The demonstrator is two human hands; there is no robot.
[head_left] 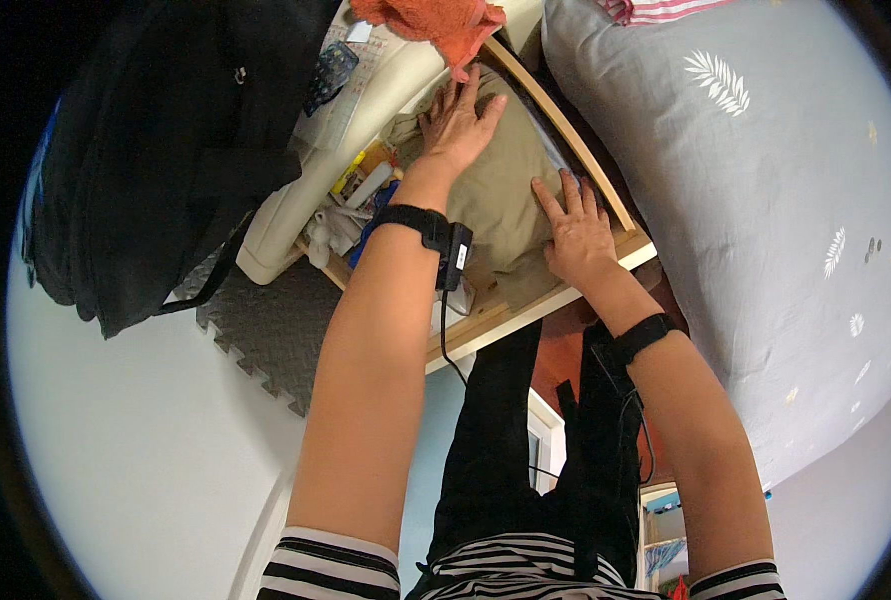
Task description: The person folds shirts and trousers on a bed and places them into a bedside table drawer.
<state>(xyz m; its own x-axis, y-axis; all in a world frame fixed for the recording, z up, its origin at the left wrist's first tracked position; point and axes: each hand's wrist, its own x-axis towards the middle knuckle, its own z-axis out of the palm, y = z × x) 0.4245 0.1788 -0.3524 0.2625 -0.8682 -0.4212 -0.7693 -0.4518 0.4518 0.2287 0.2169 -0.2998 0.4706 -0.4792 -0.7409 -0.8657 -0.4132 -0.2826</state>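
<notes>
A pulled-out wooden drawer [598, 142] lies before me, with khaki cloth [507, 169] spread over much of its inside. My left hand [457, 124] rests on the far part of this cloth, fingers apart. Nearer the drawer's right front corner, my right hand [580, 225] presses flat on the cloth with its fingers spread. Neither hand grasps anything. Left of the cloth, the drawer holds a yellow item [349, 172], a white tube-like item [369, 184], crumpled whitish material [333, 234] and something blue, partly hidden behind my left forearm.
A black bag or garment [160, 150] hangs at left. An orange towel [438, 26] lies on the cream cabinet top [355, 112] above the drawer. A grey leaf-patterned bed cover [775, 225] stands close on the right. Dark foam matting [273, 322] covers floor at left.
</notes>
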